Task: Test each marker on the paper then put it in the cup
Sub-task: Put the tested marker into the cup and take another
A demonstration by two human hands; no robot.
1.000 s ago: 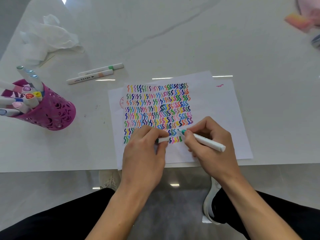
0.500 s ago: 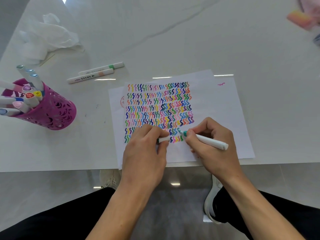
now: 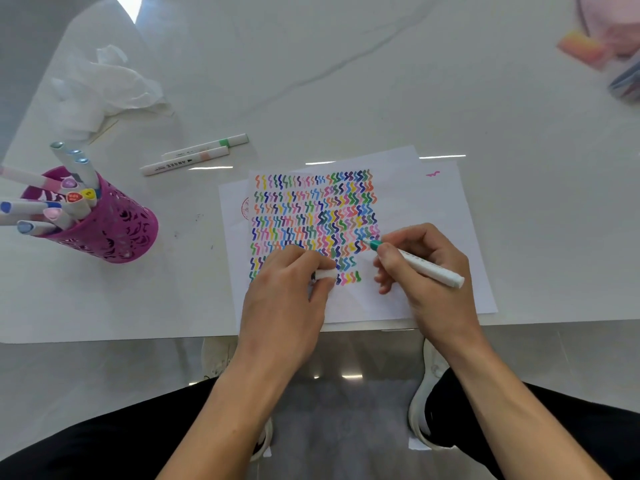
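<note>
A white sheet of paper (image 3: 433, 216) covered in rows of coloured squiggles lies near the table's front edge. My right hand (image 3: 426, 271) grips a white marker (image 3: 427, 268) with a teal tip, the tip touching the paper at the right end of the squiggles. My left hand (image 3: 291, 292) rests on the paper and pinches the marker's white cap (image 3: 325, 274). A magenta perforated cup (image 3: 114, 226) at the left holds several markers. Two capped markers (image 3: 194, 155) lie on the table behind the paper.
Crumpled white tissue (image 3: 104, 88) lies at the back left. Pink and blue items (image 3: 609, 53) sit at the far right corner. The white table's front edge (image 3: 104, 337) runs just below the paper; my legs and shoes show under it.
My right hand has lifted the marker tip up and to the right, from the lower rows to the right end of a higher row. My left hand stays put.
</note>
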